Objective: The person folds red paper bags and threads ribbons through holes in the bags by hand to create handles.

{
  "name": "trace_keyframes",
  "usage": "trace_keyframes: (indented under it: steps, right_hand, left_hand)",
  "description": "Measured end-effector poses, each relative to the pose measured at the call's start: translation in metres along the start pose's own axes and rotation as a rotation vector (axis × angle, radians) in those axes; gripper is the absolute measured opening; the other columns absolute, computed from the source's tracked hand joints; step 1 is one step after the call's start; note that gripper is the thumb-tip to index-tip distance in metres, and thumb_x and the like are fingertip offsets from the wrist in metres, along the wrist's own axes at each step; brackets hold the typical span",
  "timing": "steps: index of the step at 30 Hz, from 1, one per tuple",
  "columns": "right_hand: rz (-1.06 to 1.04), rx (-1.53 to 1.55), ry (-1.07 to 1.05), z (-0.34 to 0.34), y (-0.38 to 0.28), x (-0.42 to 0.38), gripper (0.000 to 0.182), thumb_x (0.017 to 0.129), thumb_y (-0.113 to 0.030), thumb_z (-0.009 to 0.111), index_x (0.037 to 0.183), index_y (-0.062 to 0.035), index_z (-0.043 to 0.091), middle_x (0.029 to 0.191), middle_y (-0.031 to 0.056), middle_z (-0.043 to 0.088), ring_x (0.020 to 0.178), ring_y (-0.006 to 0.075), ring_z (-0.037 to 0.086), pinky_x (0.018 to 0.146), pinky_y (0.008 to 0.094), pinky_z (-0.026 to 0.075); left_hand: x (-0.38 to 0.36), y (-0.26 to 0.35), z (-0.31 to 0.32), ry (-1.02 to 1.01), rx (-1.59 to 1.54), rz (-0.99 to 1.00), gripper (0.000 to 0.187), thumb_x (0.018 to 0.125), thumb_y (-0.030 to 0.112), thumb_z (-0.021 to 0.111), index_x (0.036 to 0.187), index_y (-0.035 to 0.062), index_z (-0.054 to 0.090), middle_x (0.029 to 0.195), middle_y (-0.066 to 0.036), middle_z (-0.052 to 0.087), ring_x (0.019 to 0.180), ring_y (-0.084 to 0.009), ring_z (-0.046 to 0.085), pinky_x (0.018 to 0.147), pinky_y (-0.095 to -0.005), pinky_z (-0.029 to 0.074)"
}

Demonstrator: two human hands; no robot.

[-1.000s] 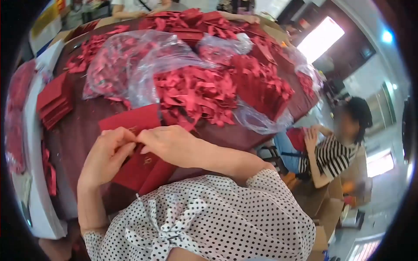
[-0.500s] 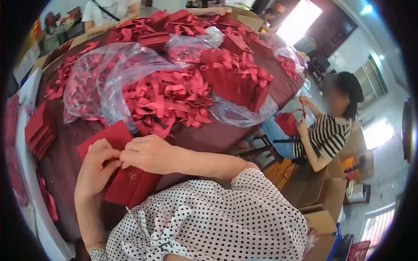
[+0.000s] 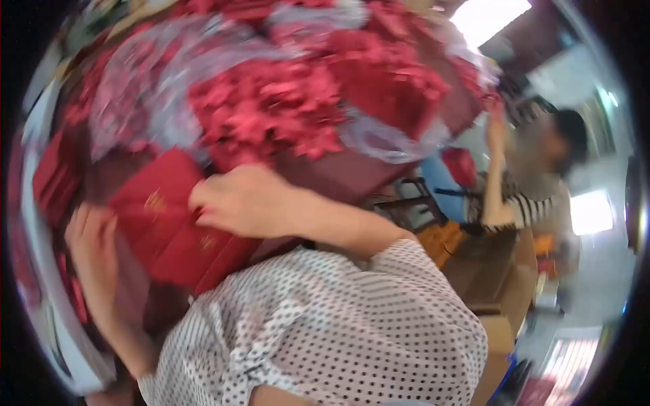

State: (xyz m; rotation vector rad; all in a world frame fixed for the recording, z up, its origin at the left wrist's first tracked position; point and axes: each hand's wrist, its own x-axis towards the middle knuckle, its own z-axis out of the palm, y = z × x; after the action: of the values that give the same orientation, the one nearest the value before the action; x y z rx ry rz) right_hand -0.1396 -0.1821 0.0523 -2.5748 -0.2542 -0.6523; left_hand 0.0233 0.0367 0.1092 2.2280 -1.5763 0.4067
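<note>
Red packets point(image 3: 154, 200) with gold marks lie before me on the dark red table, overlapping. My right hand point(image 3: 244, 201) is at their right side, fingers curled and pinched on something I cannot make out. At their left edge is my left hand point(image 3: 93, 237), blurred, its fingers bent downward; whether it grips anything is hidden. Beyond the packets is a heap of red ribbons point(image 3: 264, 115), beside a clear plastic bag point(image 3: 128, 95) filled with more red pieces.
A stack of red packets point(image 3: 57, 176) stands at the left edge. More red packets point(image 3: 386, 88) with ribbons lie farther back on plastic. At the right a seated person point(image 3: 542, 162) raises a hand near cardboard boxes point(image 3: 487, 271).
My left hand has moved left, away from my right hand. The gold mark on the upper packet now shows. The view has shifted, and the person at the right has raised an arm.
</note>
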Motion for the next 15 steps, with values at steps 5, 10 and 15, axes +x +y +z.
trace_keyframes:
  steps: [5, 10, 15]
  right_hand:
    - [0.075, 0.04, -0.083, 0.0, -0.004, 0.004, 0.02, 0.081, -0.023, 0.067, 0.095, -0.0097, 0.06, 0.084, 0.0076, 0.064, 0.074, 0.027, 0.064, 0.063, 0.0376, 0.051]
    - [0.113, 0.143, -0.046, 0.001, -0.003, 0.005, 0.019, 0.08, -0.015, 0.069, 0.094, -0.006, 0.059, 0.08, 0.0094, 0.064, 0.07, 0.0256, 0.064, 0.061, 0.0352, 0.049]
    - [0.146, 0.179, -0.101, -0.002, -0.005, 0.007, 0.019, 0.08, -0.012, 0.07, 0.094, -0.0042, 0.059, 0.08, 0.0094, 0.064, 0.071, 0.0227, 0.065, 0.061, 0.0318, 0.05]
  left_hand:
    - [-0.008, -0.014, 0.033, 0.151, 0.061, -0.165, 0.006, 0.083, 0.008, 0.059, 0.082, 0.0022, 0.056, 0.082, -0.015, 0.056, 0.079, -0.0353, 0.056, 0.067, -0.0422, 0.043]
    - [-0.031, 0.005, 0.051, 0.296, -0.628, -0.265, 0.04, 0.087, 0.013, 0.063, 0.123, 0.0023, 0.048, 0.109, -0.014, 0.051, 0.101, -0.0251, 0.052, 0.087, -0.0314, 0.043]
    - [-0.044, 0.021, 0.055, -0.016, -0.589, -0.143, 0.037, 0.075, 0.014, 0.073, 0.109, 0.0058, 0.06, 0.121, -0.015, 0.039, 0.116, -0.0294, 0.039, 0.099, -0.037, 0.034]
